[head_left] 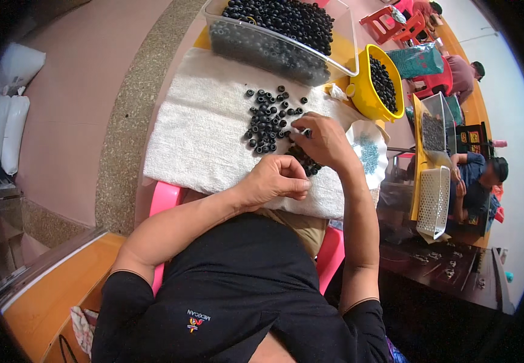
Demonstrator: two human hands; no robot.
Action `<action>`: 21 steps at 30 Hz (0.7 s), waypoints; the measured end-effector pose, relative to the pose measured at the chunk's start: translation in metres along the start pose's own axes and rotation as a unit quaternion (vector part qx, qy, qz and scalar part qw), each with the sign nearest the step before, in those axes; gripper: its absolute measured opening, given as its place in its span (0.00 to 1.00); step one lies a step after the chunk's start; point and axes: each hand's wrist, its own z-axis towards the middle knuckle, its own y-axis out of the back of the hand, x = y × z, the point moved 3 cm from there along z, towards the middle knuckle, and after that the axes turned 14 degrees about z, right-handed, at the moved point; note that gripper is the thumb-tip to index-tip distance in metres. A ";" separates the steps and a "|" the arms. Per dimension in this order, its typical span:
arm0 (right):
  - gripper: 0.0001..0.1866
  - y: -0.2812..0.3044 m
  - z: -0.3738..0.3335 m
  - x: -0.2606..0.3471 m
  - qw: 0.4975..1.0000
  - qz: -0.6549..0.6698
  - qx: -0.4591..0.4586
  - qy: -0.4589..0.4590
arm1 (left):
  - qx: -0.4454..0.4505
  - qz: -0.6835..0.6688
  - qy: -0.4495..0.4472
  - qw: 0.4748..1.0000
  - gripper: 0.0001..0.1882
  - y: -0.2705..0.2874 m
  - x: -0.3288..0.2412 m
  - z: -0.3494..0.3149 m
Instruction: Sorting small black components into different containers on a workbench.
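Observation:
Loose round black beads (266, 124) with holes lie in a patch on a white cloth (195, 121) before me. My left hand (279, 180) is at the near edge of the patch, thumb and fingers pinched together; what they hold, if anything, is too small to make out. Just beyond and to the right, my right hand (327, 140) is closed in a pinch over the beads. A small pale bit shows at its fingertips, its kind unclear. More dark beads lie partly hidden beneath the right hand. Beside that hand sits a white wavy-rimmed plate (382, 148) holding tiny light-blue beads (368, 152).
A clear plastic bin (342, 51) of black beads stands at the far edge. Right of it is a yellow basket (359, 91) with more beads. White sacks (15, 133) stand far left. Other people (477, 181) sit at the right near a white perforated basket (434, 199) and red chairs.

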 end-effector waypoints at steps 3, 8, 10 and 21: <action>0.12 -0.001 0.007 0.006 0.994 0.026 -0.081 0.073 | 0.000 -0.001 -0.001 1.000 0.06 0.001 0.002 0.001; 0.12 -0.012 0.014 0.014 0.995 0.013 -0.063 0.076 | 0.002 -0.009 -0.007 1.000 0.06 0.002 0.003 0.002; 0.12 -0.014 0.016 0.015 0.997 0.003 -0.049 0.065 | 0.001 -0.003 -0.003 1.000 0.06 0.002 0.002 0.002; 0.12 -0.020 0.026 0.020 0.994 -0.083 -0.038 0.060 | 0.003 -0.011 0.000 1.000 0.06 0.002 0.002 0.002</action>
